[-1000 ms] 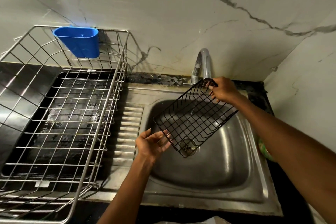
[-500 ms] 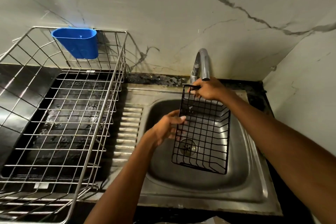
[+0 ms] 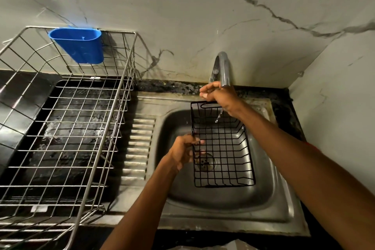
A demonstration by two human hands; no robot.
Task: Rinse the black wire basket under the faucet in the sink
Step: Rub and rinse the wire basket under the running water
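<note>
The black wire basket (image 3: 222, 148) lies open side up in the steel sink (image 3: 269, 195), over the drain. My left hand (image 3: 183, 152) grips its left rim. My right hand (image 3: 218, 94) hovers just above the basket's far rim, right below the faucet (image 3: 223, 67), with its fingers loosely curled and nothing in them. A thin trickle of water (image 3: 218, 116) falls from under that hand into the far end of the basket.
A large steel wire dish rack (image 3: 67, 128) fills the counter to the left, with a blue plastic cup holder (image 3: 78, 45) hung on its back rim. The ribbed drainboard (image 3: 138, 148) lies between rack and sink. Marble walls close in behind and at right.
The basket turned from tilted to lying flat in the sink. My right hand let go of its far rim and rose toward the faucet. My left hand took hold of the left rim.
</note>
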